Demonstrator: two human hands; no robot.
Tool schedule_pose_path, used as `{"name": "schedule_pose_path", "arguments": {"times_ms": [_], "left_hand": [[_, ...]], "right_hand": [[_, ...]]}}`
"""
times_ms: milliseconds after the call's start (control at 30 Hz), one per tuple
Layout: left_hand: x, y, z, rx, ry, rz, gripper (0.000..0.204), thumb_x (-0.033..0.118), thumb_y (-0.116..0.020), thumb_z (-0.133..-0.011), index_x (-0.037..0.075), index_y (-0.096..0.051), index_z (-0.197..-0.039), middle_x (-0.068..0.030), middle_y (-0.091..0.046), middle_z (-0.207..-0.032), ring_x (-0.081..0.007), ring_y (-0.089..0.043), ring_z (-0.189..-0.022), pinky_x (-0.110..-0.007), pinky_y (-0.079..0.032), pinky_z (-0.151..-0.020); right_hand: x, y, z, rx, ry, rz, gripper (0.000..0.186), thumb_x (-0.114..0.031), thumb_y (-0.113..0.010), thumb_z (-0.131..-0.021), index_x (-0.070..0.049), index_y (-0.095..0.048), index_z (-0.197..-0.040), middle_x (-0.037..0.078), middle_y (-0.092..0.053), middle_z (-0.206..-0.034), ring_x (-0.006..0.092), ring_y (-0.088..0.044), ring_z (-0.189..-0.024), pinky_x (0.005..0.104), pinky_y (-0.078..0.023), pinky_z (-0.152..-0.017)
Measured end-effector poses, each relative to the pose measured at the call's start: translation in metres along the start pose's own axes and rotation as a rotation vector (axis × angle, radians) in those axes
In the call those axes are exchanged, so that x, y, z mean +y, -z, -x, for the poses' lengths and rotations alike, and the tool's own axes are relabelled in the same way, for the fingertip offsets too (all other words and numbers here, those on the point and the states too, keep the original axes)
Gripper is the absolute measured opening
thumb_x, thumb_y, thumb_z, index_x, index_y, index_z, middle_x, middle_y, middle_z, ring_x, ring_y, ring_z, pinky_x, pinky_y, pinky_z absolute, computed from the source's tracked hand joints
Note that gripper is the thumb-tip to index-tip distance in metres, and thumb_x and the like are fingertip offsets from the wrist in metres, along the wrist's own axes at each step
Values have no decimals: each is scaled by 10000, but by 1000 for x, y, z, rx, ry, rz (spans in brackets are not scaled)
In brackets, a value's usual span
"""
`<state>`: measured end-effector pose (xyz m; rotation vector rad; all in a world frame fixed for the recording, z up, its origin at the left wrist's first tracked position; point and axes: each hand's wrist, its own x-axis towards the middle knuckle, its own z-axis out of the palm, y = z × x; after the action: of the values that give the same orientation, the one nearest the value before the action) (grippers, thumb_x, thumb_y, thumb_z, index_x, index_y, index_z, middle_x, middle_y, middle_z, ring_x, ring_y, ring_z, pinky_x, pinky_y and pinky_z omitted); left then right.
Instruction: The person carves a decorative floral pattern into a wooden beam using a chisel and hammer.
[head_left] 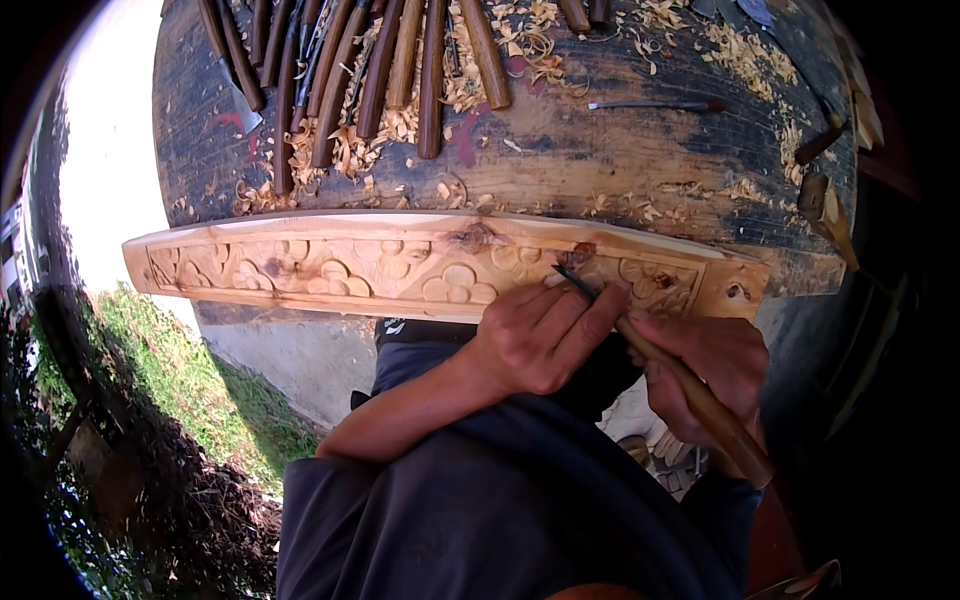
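Carving tool: we see it (pixel 700 392) slanting from its dark tip, left of and beyond the left fingers, down to the handle's butt, which sticks out nearer the body than the right fingers.
Left hand: fingers (pixel 575 318) drawn nearly together, pinching the tool low down, close behind its tip.
Right hand: fingers curled snugly round the wooden handle; hand (pixel 720 370) just right of the left one.
Carved board: lies (pixel 420 262) under and beyond the left fingers, running far out to their left and a shorter way to their right. We count it as long, shallow, flower-cut. Whether the tip bites or hovers, we cannot tell.
Board edges: far edge bows past the fingertips; near edge passes beneath the left hand; left end overhangs the tabletop.
Tabletop: worn wood (pixel 620 165), with scattered shavings, spans the room between the board's far edge and a loose slim tool (pixel 655 105), well beyond the fingers.
Handled tools: a crowded row (pixel 380 75), far to the left and beyond, amid curled shavings (pixel 350 150); little room there.
Right margin: we note a wooden block (pixel 825 210), right of and beyond the right fingers, near the tabletop's edge.
Body side: dark shirt (pixel 480 490) close behind the left forearm.
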<state>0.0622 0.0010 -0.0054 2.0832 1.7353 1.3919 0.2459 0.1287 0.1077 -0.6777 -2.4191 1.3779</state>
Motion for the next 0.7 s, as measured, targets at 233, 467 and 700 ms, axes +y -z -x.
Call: {"name": "schedule_pose_path", "arguments": {"times_ms": [233,467,700], "left_hand": [[1,1,-1,5,44,15,473,39,-806,-782,-49,-815,-1247,-32,-647,-794,-148,-628,-616,-318,-481,-520],[3,1,-3,20,101,1,444,38,-795,-783,-38,-813,-1220,-42,-670,-822,-159,-646,-616,-320,-493,-521],[4,0,-3,-3,122,-7,467,56,-774,-775,-42,-814,-1229,-77,-728,-886,-172,-668,-635,-325,-517,-535]], "right_hand": [[-14,8,-19,-38,-16,63,308,55,-807,-850,72,-794,-1157,171,-758,-758,328,-796,-641,406,-629,-576],[-19,6,-24,-52,-38,81,321,54,-830,-843,65,-786,-1161,158,-767,-799,325,-789,-656,420,-629,-583],[-1,1,-16,-41,-33,-48,371,95,-703,-899,65,-765,-1264,199,-806,-833,294,-840,-705,397,-683,-644]]}}
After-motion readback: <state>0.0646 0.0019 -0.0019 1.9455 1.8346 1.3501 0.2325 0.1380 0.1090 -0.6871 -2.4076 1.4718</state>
